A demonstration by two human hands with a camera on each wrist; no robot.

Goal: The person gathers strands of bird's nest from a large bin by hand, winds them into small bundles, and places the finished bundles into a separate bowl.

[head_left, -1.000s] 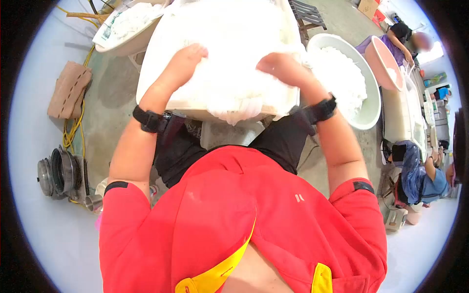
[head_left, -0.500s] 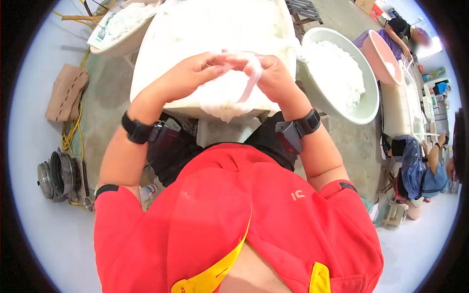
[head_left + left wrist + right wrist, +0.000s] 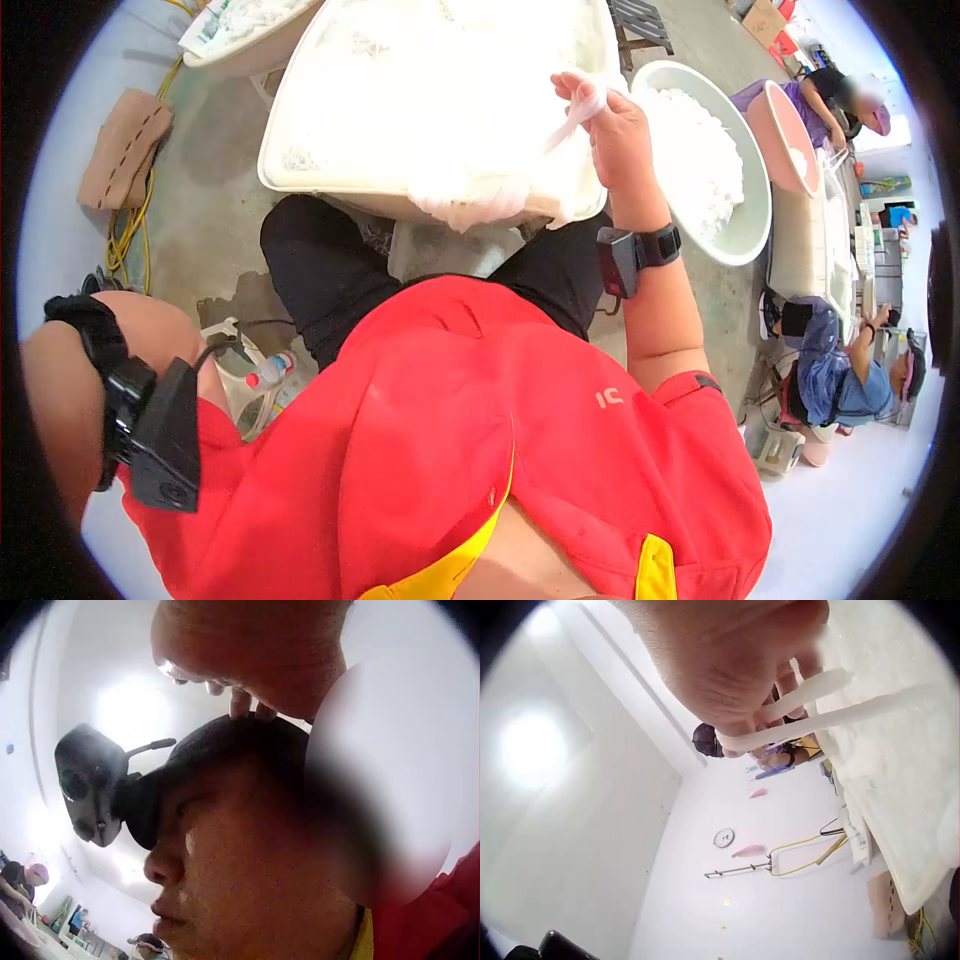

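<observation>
My right hand [image 3: 622,140] is raised over the right side of the large white tub [image 3: 350,202], gripping a soft white strip [image 3: 576,118]. In the right wrist view, two lengths of the strip [image 3: 832,718] trail from the right hand [image 3: 720,660] toward the tub. Up at the head, my left hand [image 3: 255,645] rests its fingertips on top of a dark cap [image 3: 236,742] with a camera on its front; the thumb's position is unclear. The head view shows only the left arm, at the far left. Pale material [image 3: 465,205] hangs over the tub's front edge.
Right of the tub stands a pale green basin [image 3: 755,205] of white material, with a pink basin [image 3: 770,125] beyond. Another basin [image 3: 245,62] is at upper left, above a brown folded cloth [image 3: 125,150]. Two people [image 3: 865,385] [image 3: 825,100] are at the right.
My left hand has left the tub and gone up to the cap. The right hand has moved right and up with the white strip; earlier both hands were together over the tub.
</observation>
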